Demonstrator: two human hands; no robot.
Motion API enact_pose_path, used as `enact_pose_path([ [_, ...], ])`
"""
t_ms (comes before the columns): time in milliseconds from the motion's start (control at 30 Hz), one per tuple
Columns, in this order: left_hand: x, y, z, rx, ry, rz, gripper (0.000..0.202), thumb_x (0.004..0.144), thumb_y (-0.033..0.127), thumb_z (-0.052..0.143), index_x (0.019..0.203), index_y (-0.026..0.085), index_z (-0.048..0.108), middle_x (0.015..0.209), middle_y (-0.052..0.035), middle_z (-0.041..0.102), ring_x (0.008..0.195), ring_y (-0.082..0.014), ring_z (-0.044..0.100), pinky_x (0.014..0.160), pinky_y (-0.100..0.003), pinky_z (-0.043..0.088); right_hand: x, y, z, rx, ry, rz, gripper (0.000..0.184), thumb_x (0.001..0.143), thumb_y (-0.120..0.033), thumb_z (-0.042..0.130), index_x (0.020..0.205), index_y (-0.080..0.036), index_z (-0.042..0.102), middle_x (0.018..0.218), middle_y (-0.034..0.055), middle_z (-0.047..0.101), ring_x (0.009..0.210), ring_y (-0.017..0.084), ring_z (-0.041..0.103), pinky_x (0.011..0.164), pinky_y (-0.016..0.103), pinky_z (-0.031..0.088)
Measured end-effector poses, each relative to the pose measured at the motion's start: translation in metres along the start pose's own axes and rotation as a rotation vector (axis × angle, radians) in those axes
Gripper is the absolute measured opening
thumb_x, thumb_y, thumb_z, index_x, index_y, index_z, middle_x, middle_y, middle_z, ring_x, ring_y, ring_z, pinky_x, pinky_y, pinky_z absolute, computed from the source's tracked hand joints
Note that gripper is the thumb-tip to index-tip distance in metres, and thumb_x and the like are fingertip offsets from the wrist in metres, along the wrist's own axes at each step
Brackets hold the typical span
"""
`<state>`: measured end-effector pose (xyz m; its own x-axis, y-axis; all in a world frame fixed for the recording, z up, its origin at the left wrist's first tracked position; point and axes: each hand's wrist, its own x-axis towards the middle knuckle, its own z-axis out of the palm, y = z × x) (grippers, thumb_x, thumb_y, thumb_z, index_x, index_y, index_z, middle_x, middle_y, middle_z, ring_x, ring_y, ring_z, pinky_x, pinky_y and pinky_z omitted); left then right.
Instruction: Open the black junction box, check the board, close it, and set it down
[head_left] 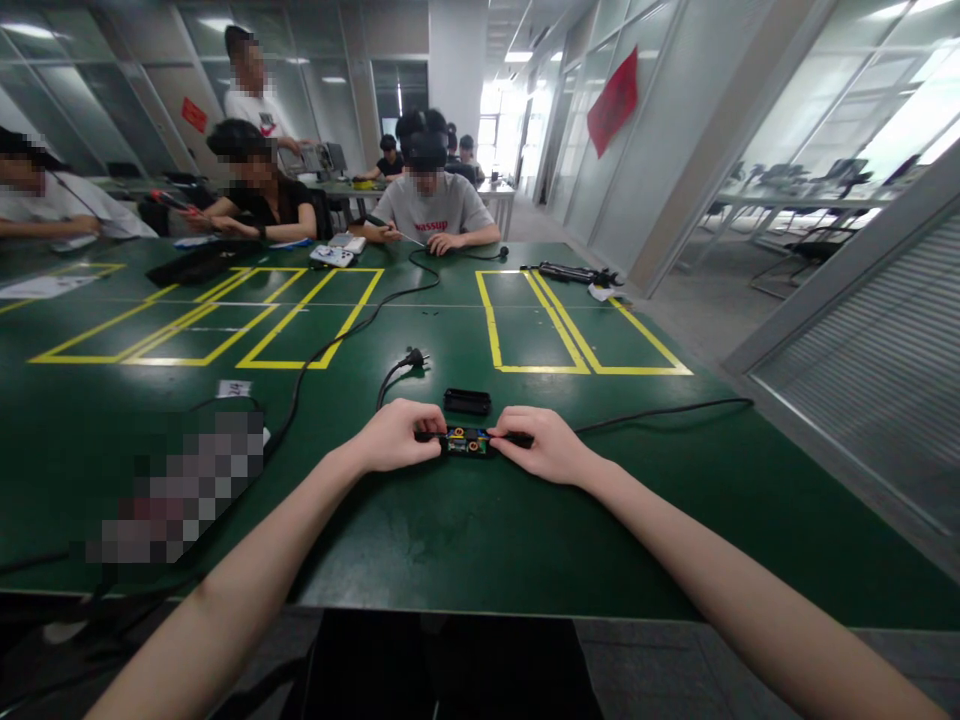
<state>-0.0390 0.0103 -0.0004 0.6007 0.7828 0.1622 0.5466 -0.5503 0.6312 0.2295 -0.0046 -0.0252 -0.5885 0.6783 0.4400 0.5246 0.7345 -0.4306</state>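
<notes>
A small opened black unit with orange and blue parts inside lies on the green table between my hands. My left hand is closed, pinching the unit's left end where a black cable enters. My right hand is closed on the right end, where another black cable runs off to the right. A black cover piece lies just behind the unit, apart from both hands.
A loose plug on a black cord lies behind my left hand. Yellow taped rectangles mark the table. Several people sit along the far and left edges with tools. A black tool lies at the far right.
</notes>
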Motion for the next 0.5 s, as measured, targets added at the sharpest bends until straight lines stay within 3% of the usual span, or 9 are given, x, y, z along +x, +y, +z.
enact_pose_path([
  [267, 0.0013, -0.0017, -0.0012, 0.089, -0.015, 0.039, 0.011, 0.078, 0.017, 0.062, 0.077, 0.015, 0.073, 0.070, -0.0008, 0.066, 0.063, -0.0121, 0.056, 0.061, -0.022, 0.040, 0.0015, -0.0027, -0.0042, -0.064, -0.051, -0.034, 0.012, 0.093, -0.021, 0.059, 0.081, -0.020, 0.064, 0.081, 0.0040, 0.067, 0.072, 0.016, 0.061, 0.065, 0.027, 0.044],
  [400, 0.0019, -0.0026, -0.0019, 0.163, -0.010, 0.078, 0.011, 0.079, 0.017, 0.062, 0.077, 0.015, 0.072, 0.073, -0.0018, 0.065, 0.067, -0.0134, 0.056, 0.065, -0.023, 0.041, 0.0008, -0.0025, -0.0059, -0.123, -0.097, -0.080, 0.013, 0.089, -0.032, 0.071, 0.088, -0.020, 0.066, 0.088, 0.0058, 0.068, 0.080, 0.019, 0.064, 0.068, 0.028, 0.047],
  [500, 0.0016, -0.0023, -0.0020, 0.179, -0.018, 0.100, 0.011, 0.081, 0.017, 0.061, 0.077, 0.016, 0.072, 0.074, -0.0015, 0.065, 0.068, -0.0138, 0.056, 0.065, -0.024, 0.041, 0.0003, -0.0015, -0.0063, -0.197, -0.118, -0.112, 0.016, 0.092, -0.036, 0.071, 0.091, -0.020, 0.068, 0.091, 0.0067, 0.070, 0.082, 0.020, 0.065, 0.067, 0.029, 0.047],
])
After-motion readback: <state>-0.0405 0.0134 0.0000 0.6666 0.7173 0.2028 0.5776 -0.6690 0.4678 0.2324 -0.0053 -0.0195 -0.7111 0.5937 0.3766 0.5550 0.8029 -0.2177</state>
